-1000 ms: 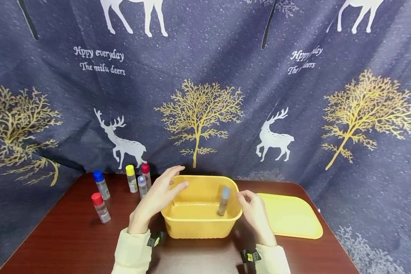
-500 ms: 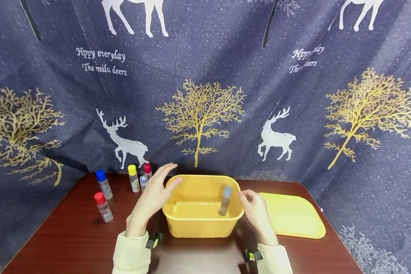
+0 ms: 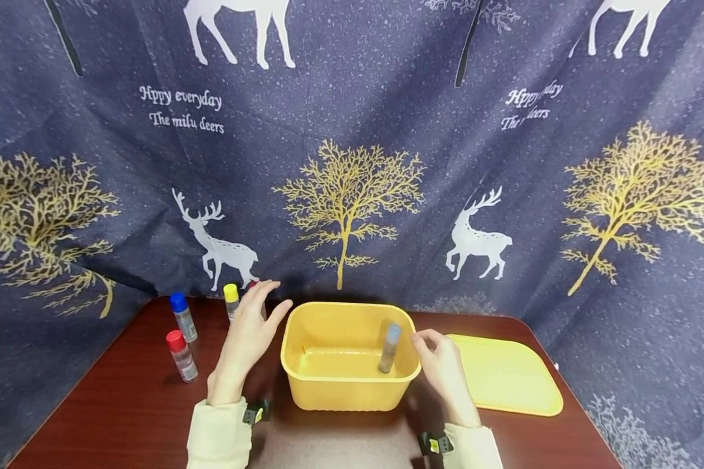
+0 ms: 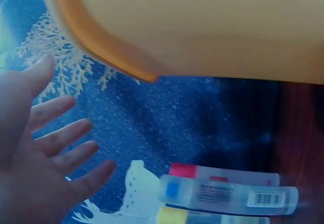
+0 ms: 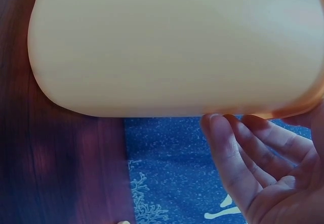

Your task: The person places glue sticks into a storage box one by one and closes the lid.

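Observation:
A yellow plastic box stands open in the middle of the table. Inside it, near the right wall, is a small bottle with a grey-blue cap. My right hand holds the box's right rim, its bent fingers against the outer wall. Apart from the box on its left side, my left hand is spread with nothing in it. It hovers near a yellow-capped bottle, a pink-capped bottle and a blue-marked clear bottle, partly covering them in the head view.
A blue-capped bottle and a red-capped bottle stand at the left of the table. The flat yellow lid lies right of the box. A dark blue deer-print cloth hangs behind the table.
My left hand has moved left, away from over the box's left rim, and now covers more of the bottles. My right hand stays at the right rim. The head view shifts slightly.

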Demonstrator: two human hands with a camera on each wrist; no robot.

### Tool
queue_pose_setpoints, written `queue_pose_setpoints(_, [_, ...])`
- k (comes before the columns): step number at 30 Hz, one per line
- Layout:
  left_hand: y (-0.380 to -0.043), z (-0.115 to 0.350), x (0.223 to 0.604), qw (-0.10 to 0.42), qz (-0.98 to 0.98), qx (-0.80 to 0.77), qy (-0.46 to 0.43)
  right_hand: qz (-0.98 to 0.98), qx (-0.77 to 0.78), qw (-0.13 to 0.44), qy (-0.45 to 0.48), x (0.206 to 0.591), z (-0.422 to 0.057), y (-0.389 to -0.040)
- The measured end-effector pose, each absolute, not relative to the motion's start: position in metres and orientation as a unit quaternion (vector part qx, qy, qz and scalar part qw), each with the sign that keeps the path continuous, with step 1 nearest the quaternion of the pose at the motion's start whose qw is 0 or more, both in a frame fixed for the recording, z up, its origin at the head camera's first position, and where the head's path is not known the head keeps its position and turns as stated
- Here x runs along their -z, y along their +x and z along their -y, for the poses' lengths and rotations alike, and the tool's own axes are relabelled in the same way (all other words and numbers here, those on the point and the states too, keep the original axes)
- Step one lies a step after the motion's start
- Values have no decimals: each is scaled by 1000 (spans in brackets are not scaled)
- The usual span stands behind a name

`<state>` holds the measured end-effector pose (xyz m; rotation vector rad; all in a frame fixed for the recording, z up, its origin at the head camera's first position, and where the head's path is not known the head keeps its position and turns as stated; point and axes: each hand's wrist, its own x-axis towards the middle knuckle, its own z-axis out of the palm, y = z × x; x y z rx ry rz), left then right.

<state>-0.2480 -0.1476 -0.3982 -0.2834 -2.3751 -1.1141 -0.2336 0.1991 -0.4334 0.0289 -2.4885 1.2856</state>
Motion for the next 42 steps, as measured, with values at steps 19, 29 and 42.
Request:
queue_pose_setpoints(19, [-271,163,440,366,832,416,-25,872,-455,180,14,436,-201,-232])
queue_pose_setpoints(29, [-276,170,451,352,839,416,-11,873,-457,171,8,436,-201,-235])
queue_pose_setpoints(42, [-278,173,464,314,848,427,26,879,-441,181,10,434,-200,-235])
